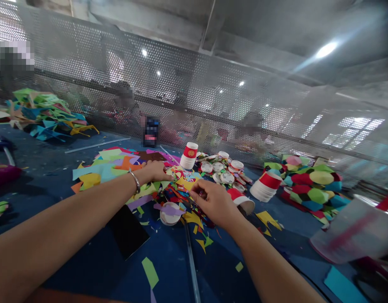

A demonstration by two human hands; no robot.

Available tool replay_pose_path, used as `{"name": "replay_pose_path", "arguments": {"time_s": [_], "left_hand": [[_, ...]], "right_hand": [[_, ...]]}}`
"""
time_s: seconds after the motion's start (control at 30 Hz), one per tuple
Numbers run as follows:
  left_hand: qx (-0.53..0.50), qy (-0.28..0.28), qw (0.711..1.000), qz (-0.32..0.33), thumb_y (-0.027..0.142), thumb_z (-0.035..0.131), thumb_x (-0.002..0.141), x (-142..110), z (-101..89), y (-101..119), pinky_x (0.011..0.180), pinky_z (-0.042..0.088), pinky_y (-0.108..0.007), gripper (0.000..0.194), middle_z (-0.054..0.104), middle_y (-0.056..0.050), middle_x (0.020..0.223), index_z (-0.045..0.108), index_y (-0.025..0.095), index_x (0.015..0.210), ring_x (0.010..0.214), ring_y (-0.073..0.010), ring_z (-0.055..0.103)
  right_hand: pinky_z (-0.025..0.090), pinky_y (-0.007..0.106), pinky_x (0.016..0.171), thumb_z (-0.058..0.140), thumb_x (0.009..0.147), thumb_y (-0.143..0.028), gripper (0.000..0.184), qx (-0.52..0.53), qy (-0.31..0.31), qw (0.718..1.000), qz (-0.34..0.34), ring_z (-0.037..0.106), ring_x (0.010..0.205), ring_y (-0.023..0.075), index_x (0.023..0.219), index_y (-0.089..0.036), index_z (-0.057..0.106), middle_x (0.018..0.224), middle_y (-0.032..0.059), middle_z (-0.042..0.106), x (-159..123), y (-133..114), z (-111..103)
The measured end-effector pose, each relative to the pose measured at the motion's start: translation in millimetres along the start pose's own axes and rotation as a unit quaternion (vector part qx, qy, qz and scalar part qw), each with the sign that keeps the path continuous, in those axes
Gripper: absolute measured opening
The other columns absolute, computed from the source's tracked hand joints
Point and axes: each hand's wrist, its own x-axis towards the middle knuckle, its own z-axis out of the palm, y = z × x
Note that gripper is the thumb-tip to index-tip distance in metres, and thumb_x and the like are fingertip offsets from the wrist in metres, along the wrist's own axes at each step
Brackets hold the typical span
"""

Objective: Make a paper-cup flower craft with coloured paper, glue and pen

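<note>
Two bare hands are at the heap of cut paper scraps (178, 194) on the blue tabletop (96, 269), between and under them. The right hand (215, 203) has its thumb and forefinger bent toward each other in a narrow curve at the heap's right edge; whether a scrap is pinched there cannot be told. The left hand (154, 171), below a silver bracelet (135, 182), lies palm down with its fingers over the far left part of the heap; its fingertips blend into the paper, so its opening and any hold are unclear. Just beside the right hand, a red and white cup (242, 201) lies tipped, partly covered by it. Nearer the wearer, a purple scrap lies over a round white piece (171, 219), beyond a black sheet (127, 231) partly hidden by the left forearm. Behind the heap stand upright stacked cups (189, 155), with white discs (226, 176) to their right. At the far right, a translucent container (352, 229) is blurred, and pixelation hides a dark object (150, 131) by the perforated screen (181, 80)
</note>
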Motion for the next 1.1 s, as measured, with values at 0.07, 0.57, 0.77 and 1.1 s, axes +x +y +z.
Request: {"name": "replay_pose_path", "arguments": {"time_s": [0.07, 0.57, 0.77, 1.1], "left_hand": [[-0.008, 0.007, 1.000, -0.012, 0.069, 0.066, 0.072, 3, 2.3, 5, 0.079, 0.050, -0.038, 0.054, 0.076, -0.011, 0.090, 0.074, 0.021, 0.095, 0.091, -0.0323, 0.069], [-0.111, 0.211, 0.971, -0.028, 0.045, 0.067, 0.080, -11, -26.0, 24, 0.078, 0.046, -0.031, 0.029, 0.073, -0.004, 0.094, 0.067, 0.020, 0.095, 0.089, -0.0226, 0.066], [-0.182, 0.220, 0.956, -0.061, 0.050, 0.069, 0.079, -11, -43.0, -3, 0.058, 0.046, -0.026, 0.037, 0.072, -0.003, 0.078, 0.065, 0.018, 0.096, 0.067, -0.0179, 0.065], [-0.089, 0.221, 0.959, -0.155, 0.041, 0.076, 0.063, -22, -57.6, -59, 0.053, 0.035, -0.026, 0.029, 0.063, -0.001, 0.060, 0.067, 0.019, 0.078, 0.059, -0.0197, 0.059]], "right_hand": [[0.038, 0.028, 0.063, 0.058, 0.092, -0.022, 0.010, 0.000, 0.000, 1.000, 0.001, 0.058, 0.069, 0.0165, 0.084, -0.021, 0.064, 0.079, 0.0018, 0.068, 0, 0, 0], [0.037, 0.028, 0.063, 0.058, 0.092, -0.022, 0.011, 0.000, 0.005, 1.000, -0.001, 0.058, 0.070, 0.0165, 0.082, -0.021, 0.062, 0.080, 0.0021, 0.068, -1, -1, 0], [0.037, 0.028, 0.063, 0.059, 0.091, -0.022, 0.010, -0.004, 0.004, 1.000, -0.001, 0.057, 0.071, 0.0167, 0.083, -0.021, 0.064, 0.080, 0.0013, 0.067, -1, 0, -1], [0.037, 0.028, 0.061, 0.058, 0.091, -0.023, 0.010, -0.003, 0.007, 1.000, -0.004, 0.057, 0.069, 0.0171, 0.082, -0.021, 0.064, 0.078, 0.0025, 0.067, -2, 0, -1]]}}
